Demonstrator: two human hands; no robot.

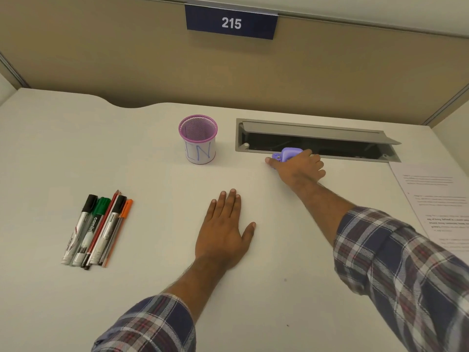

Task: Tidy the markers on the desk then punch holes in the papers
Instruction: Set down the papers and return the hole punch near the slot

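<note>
Several markers and pens (97, 229) lie side by side in a neat bundle at the left of the white desk (152, 288). A purple mesh pen cup (198, 142) with a white paper wrap stands upright and empty at the back centre. My left hand (224, 229) rests flat on the desk, palm down, fingers apart, holding nothing. My right hand (297, 167) reaches far forward and closes around a small purple hole punch (288, 153) at the edge of the cable tray. Printed papers (436, 199) lie at the right edge of the desk.
An open grey cable tray (317, 138) with a raised lid is sunk into the desk at the back right. A beige partition with a blue sign reading 215 (231, 22) closes off the back.
</note>
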